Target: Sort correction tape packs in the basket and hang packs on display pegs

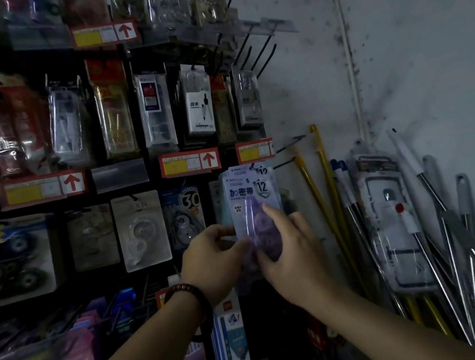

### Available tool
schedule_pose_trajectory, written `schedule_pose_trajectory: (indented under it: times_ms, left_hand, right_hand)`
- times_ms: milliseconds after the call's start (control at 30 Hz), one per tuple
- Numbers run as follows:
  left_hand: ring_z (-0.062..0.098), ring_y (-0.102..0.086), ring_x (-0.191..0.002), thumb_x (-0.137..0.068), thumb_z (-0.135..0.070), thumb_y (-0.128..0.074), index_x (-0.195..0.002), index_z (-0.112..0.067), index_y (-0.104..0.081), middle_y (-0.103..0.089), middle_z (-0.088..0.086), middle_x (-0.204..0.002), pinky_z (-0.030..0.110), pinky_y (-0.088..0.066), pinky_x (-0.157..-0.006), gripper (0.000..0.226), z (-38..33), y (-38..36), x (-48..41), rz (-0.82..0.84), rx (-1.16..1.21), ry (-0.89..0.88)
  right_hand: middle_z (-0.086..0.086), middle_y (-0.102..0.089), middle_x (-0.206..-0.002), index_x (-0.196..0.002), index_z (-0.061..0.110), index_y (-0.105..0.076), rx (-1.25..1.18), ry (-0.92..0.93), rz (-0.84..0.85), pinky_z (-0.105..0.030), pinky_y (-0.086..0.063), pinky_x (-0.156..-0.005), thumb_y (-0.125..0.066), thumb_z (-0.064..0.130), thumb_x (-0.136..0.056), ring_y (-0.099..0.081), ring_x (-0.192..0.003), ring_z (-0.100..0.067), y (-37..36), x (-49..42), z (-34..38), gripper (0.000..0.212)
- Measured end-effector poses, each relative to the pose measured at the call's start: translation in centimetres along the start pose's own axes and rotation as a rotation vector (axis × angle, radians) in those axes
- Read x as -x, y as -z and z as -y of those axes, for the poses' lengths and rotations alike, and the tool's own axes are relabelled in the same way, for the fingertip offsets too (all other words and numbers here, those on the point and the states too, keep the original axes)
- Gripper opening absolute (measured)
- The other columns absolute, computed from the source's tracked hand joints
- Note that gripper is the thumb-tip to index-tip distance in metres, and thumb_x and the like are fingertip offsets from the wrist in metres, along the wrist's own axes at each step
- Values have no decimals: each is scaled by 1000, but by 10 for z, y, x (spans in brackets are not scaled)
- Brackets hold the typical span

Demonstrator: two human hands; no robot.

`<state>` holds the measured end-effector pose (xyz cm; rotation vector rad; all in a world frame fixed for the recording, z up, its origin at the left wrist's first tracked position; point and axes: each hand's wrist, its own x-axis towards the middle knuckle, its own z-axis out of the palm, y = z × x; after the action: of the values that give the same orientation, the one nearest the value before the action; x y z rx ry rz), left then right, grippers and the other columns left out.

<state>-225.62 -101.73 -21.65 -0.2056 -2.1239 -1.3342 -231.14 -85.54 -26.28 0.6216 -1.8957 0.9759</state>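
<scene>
Both our left hand (pixel 211 257) and right hand (pixel 290 253) pinch purple correction tape packs (pixel 248 197); if we miss the black wire peg (pixel 285 162), they'll likely drop.

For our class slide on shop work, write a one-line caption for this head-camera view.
Left hand and right hand hold purple correction tape packs up at a display peg, beside yellow poles.

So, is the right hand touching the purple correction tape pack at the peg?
Touching. The head view shows the right hand with its thumb laid on the clear front of the purple pack, no gap between them.
</scene>
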Motion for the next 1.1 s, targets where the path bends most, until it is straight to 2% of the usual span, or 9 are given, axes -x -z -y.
schedule_pose_trajectory:
  times_ms: [100,167,233,333,400,567,700,1000,1100]
  left_hand:
    - [5,-72,-84,-95,-31,-77,-103,-34,-68,-74,-12,-91,18,-53,-67,12,-4,9,2,-90,-366,-105]
    - [0,-67,-82,-96,-31,-75,-98,-34,-68,-71,-14,-88,12,-45,-64,7,-8,17,6,-85,-495,-189]
    - [0,-65,-81,-97,-34,-72,-95,-36,-67,-70,-14,-87,17,-49,-66,5,-10,22,11,-21,-585,-243]
    - [9,-69,-83,-98,-37,-67,-93,-32,-68,-73,-12,-89,37,-62,-76,7,-7,25,17,46,-688,-271]
    - [11,-70,-84,-97,-37,-67,-93,-31,-70,-74,-12,-89,41,-64,-79,8,-5,27,19,55,-703,-269]
    - [10,-71,-86,-98,-35,-66,-94,-31,-70,-74,-13,-90,41,-64,-80,7,0,33,22,77,-716,-268]
    - [10,-71,-83,-96,-38,-64,-91,-33,-69,-74,-14,-88,41,-64,-77,8,3,37,23,67,-721,-255]
    - [4,-69,-81,-96,-41,-65,-91,-36,-69,-73,-16,-86,31,-61,-74,8,8,39,34,98,-758,-216]
    - [6,-70,-83,-95,-44,-64,-89,-37,-67,-73,-16,-89,35,-63,-77,10,10,45,43,112,-760,-215]
  right_hand:
    - [8,-42,-128,-162,44,-26,56,-56,-12,-12,-41,-69,-71,50,-95,-55,-101,-9,2,-15,-8,81]
    - [7,-40,-128,-163,45,-21,78,-61,-24,-17,-46,-71,-70,49,-97,-55,-101,-10,2,-24,-12,82]
    - [7,-38,-131,-164,45,-18,112,-53,-19,-25,-53,-74,-68,50,-98,-55,-102,-11,2,-29,-16,83]
    - [4,-38,-136,-165,44,-16,130,-64,-24,-31,-56,-78,-65,50,-100,-55,-105,-13,0,-38,-19,82]
    - [2,-39,-137,-165,43,-16,140,-67,-25,-34,-58,-81,-64,51,-100,-54,-107,-14,-2,-43,-20,81]
    - [1,-41,-137,-165,42,-19,152,-28,-1,-36,-60,-84,-65,50,-101,-55,-112,-15,-1,-47,-23,80]
    - [1,-43,-131,-165,39,-25,185,19,13,-34,-60,-81,-67,48,-99,-55,-106,-14,3,-48,-23,79]
    - [-4,-43,-143,-162,42,-24,290,-98,152,-43,-58,-91,-70,42,-98,-59,-114,-24,-1,-55,-13,80]
    - [-6,-47,-143,-162,40,-25,308,-109,169,-42,-58,-90,-72,39,-97,-61,-113,-26,-3,-57,-8,81]
